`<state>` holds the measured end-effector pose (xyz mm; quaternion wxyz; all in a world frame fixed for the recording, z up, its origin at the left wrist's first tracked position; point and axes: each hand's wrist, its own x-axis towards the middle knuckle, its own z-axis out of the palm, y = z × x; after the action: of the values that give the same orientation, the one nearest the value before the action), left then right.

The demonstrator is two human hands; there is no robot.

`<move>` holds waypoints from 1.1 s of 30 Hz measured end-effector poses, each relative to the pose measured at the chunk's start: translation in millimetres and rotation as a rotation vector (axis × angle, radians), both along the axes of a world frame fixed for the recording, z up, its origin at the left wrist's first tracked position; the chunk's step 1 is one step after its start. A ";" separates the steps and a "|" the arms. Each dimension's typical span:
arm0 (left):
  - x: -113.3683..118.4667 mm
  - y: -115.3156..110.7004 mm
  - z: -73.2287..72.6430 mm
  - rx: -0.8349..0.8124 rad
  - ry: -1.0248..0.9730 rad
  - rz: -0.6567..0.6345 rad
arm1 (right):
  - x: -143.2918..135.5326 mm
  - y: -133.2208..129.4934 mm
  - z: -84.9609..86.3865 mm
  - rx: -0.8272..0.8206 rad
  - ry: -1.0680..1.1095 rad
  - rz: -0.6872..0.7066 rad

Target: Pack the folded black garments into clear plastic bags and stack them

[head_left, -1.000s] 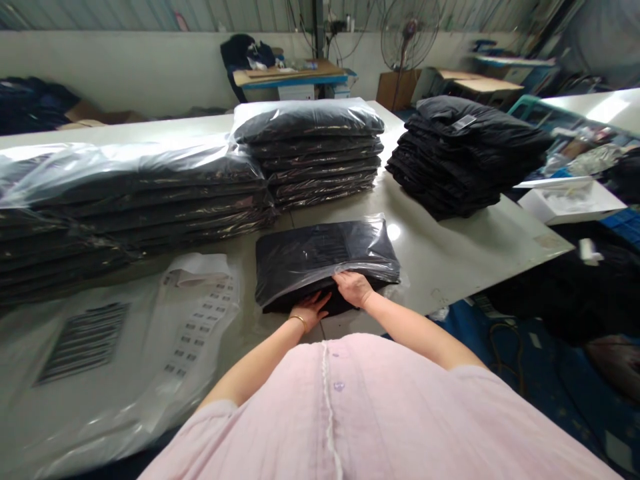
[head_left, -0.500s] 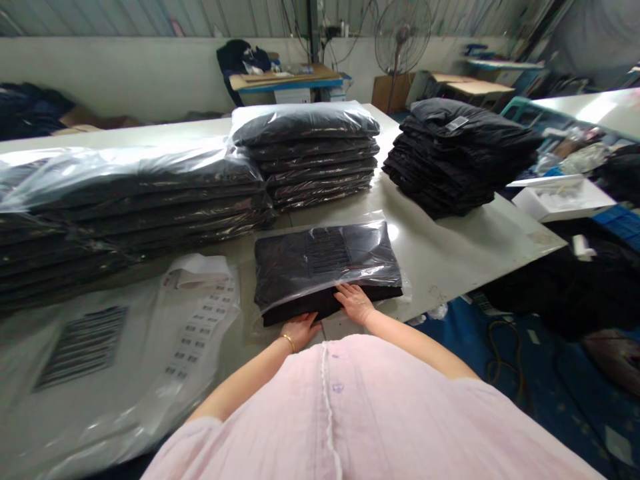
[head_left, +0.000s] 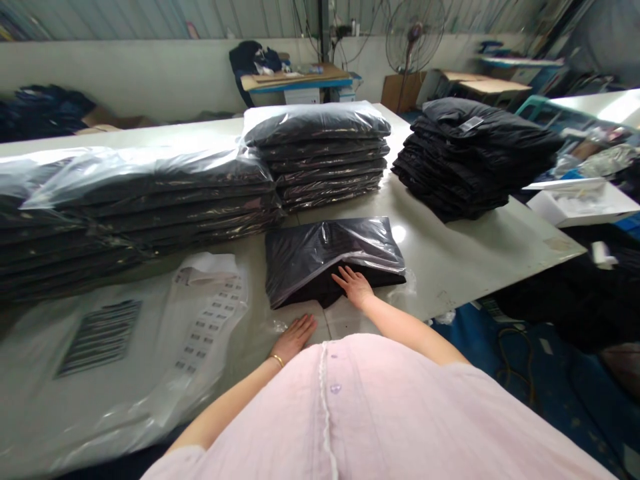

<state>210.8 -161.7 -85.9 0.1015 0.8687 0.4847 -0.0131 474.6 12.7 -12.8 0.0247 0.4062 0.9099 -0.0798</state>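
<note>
In front of me on the table lies a folded black garment (head_left: 315,288) partly inside a clear plastic bag (head_left: 333,243). The bag's mouth faces me and gapes upward in the middle. My right hand (head_left: 356,285) rests with spread fingers at that opening, touching the garment's near edge. My left hand (head_left: 295,335) lies flat, fingers out, on the tabletop just short of the garment's near left corner. To the left, flat clear bags (head_left: 165,387) with black print lie beside a strip of small printed labels (head_left: 213,327).
Stacks of bagged black garments stand at the left (head_left: 190,200) and at the back middle (head_left: 320,157). A pile of unbagged black garments (head_left: 470,160) sits at the back right. A white box (head_left: 583,200) lies beyond the table's right edge. A fan (head_left: 415,37) stands behind.
My left hand has come off the garment's edge, moving back and left onto the tabletop. The bag's mouth has lifted into a peak near my right hand, which stays at the opening.
</note>
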 end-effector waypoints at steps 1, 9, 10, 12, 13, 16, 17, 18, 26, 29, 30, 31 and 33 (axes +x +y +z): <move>0.8 1.0 5.5 0.000 -0.003 -0.001 | -1.8 3.5 0.1 -0.011 -0.013 -0.005; 35.8 54.5 96.4 0.322 -0.165 0.082 | -3.5 8.5 -7.3 -0.048 -0.035 -0.005; 42.0 68.6 106.9 0.378 -0.173 0.146 | -3.6 9.0 -8.4 -0.052 -0.035 -0.005; 52.1 98.1 121.0 0.414 -0.170 0.267 | -3.9 10.1 -10.1 -0.061 -0.036 -0.003; 55.6 112.1 124.6 0.395 -0.158 0.306 | -4.0 10.6 -10.6 -0.067 -0.039 -0.003; 58.9 143.0 125.5 0.269 -0.101 0.394 | -4.2 10.8 -10.1 -0.078 -0.042 -0.014; 58.1 148.7 124.2 0.230 -0.085 0.403 | -4.2 10.5 -9.4 -0.077 -0.037 -0.019; 56.5 152.0 123.0 0.208 -0.074 0.407 | -4.2 10.2 -8.6 -0.075 -0.031 -0.022; 35.5 137.0 123.1 0.273 -0.109 0.210 | -7.6 8.9 -7.5 -0.121 -0.038 -0.064; 27.2 126.8 116.7 0.254 -0.125 0.150 | -8.3 8.1 -10.0 -0.116 -0.022 -0.079; 24.5 123.0 113.0 0.237 -0.130 0.120 | -8.2 7.8 -10.7 -0.118 -0.019 -0.084; 22.0 119.1 108.7 0.217 -0.133 0.084 | -8.0 7.5 -11.3 -0.123 -0.018 -0.088; 18.0 111.6 99.2 0.179 -0.139 0.009 | -7.1 7.1 -12.0 -0.142 -0.024 -0.092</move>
<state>228.8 -50.1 13.3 0.0568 0.8709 0.4795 0.0912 467.5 19.8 -24.8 0.0606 0.4457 0.8821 -0.1402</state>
